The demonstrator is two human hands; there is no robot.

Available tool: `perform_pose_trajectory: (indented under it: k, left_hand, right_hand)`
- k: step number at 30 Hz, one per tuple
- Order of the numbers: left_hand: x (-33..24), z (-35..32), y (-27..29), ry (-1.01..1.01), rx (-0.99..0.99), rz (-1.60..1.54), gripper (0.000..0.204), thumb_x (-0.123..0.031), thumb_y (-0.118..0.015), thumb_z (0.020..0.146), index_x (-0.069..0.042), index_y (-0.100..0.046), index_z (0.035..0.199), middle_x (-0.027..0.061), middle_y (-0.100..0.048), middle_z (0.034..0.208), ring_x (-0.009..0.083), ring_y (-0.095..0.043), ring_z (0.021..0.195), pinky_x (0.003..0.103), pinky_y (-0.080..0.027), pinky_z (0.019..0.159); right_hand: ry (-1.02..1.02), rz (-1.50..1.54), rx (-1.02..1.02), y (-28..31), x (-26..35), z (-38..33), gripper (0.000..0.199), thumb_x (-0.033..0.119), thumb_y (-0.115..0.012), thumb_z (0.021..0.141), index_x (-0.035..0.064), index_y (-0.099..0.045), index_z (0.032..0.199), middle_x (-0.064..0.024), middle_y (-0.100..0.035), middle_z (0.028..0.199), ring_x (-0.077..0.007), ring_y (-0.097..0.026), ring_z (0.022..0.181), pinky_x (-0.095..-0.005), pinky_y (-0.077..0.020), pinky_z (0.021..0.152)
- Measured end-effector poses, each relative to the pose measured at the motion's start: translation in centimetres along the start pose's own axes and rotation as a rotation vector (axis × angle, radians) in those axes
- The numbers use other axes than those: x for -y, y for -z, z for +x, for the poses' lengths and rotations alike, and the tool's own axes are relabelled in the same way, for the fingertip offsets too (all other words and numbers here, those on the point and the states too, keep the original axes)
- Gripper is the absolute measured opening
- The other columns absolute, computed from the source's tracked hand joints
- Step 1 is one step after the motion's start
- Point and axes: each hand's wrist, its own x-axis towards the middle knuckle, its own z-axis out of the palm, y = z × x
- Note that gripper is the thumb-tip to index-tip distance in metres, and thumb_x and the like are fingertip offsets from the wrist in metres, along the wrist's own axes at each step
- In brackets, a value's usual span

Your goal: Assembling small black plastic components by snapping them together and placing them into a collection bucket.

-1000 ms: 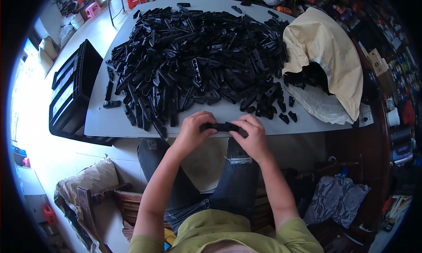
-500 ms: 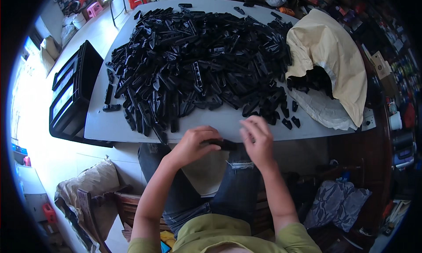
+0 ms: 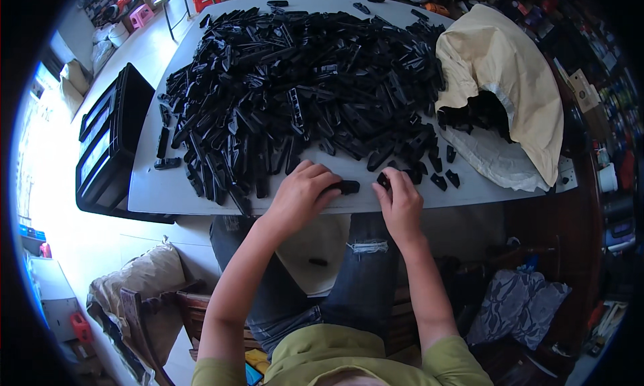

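Observation:
My left hand (image 3: pixel 303 193) is closed on a long black plastic part (image 3: pixel 347 186) just above the table's front edge, and the part's end sticks out past the fingertips toward the right. Across a short gap, my right hand (image 3: pixel 402 203) pinches a smaller black plastic piece (image 3: pixel 384 180) between thumb and fingers. Behind both hands spreads a wide heap of black plastic parts (image 3: pixel 295 84). Lower down, between my knees, a single dark part (image 3: pixel 318 261) lies on the pale inside of what looks like a container (image 3: pixel 308 238); its rim is mostly hidden by my legs.
The grey table (image 3: pixel 201 208) has a curved front edge. On its right lies an open paper sack (image 3: pixel 510 77) with black parts in its mouth; a few loose small pieces (image 3: pixel 445 179) lie beside it. A black crate (image 3: pixel 114 144) stands left of the table.
Both hands have moved forward from the table edge to over the tabletop. My right hand, blurred before, now pinches a small piece. A dark part now shows between my knees.

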Motion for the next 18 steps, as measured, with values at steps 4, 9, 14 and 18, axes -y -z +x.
perform_pose_trajectory:
  k: [4,9,14,18]
  left_hand:
    - [0.0,-0.3,-0.7,0.167,-0.015,-0.23,0.024,-0.006,-0.071,0.078,-0.003,-0.068,0.101,0.0124,-0.062,0.098,0.0287,-0.06,0.093,0.037,-0.051,0.08]
    - [1.1,-0.7,-0.7,0.084,-0.01,-0.222,0.028,-0.003,-0.076,0.072,-0.003,-0.068,0.099,0.011,-0.063,0.098,0.0278,-0.062,0.091,0.035,-0.051,0.078]
    - [1.4,-0.7,-1.0,0.037,-0.053,-0.218,0.025,-0.002,-0.078,0.068,-0.001,-0.07,0.091,0.0101,-0.066,0.095,0.0271,-0.063,0.09,0.035,-0.051,0.078]
    - [1.3,-0.9,-1.0,0.089,-0.021,-0.302,0.023,-0.002,-0.079,0.066,0.0,-0.07,0.086,0.0101,-0.068,0.093,0.0267,-0.063,0.091,0.035,-0.051,0.079]
  right_hand:
    - [-0.212,0.477,0.087,0.5,0.6,-0.1,0.029,0.002,-0.074,0.078,0.0009,-0.065,0.105,-0.0074,-0.063,0.091,-0.0142,-0.061,0.069,-0.0259,-0.0485,0.059]
    - [-0.065,0.465,0.233,0.8,1.0,0.2,0.026,0.003,-0.077,0.075,-0.0011,-0.069,0.099,-0.007,-0.062,0.089,-0.0133,-0.06,0.067,-0.0253,-0.0483,0.059]
    - [0.1,0.328,0.278,1.4,0.3,0.7,0.027,0.004,-0.079,0.071,-0.0013,-0.07,0.096,-0.0061,-0.061,0.084,-0.0156,-0.06,0.065,-0.0269,-0.0477,0.058]
    - [0.041,0.432,0.3,1.1,0.2,1.9,0.026,0.004,-0.079,0.07,-0.0015,-0.07,0.095,-0.0068,-0.063,0.084,-0.0167,-0.06,0.067,-0.0277,-0.0483,0.059]
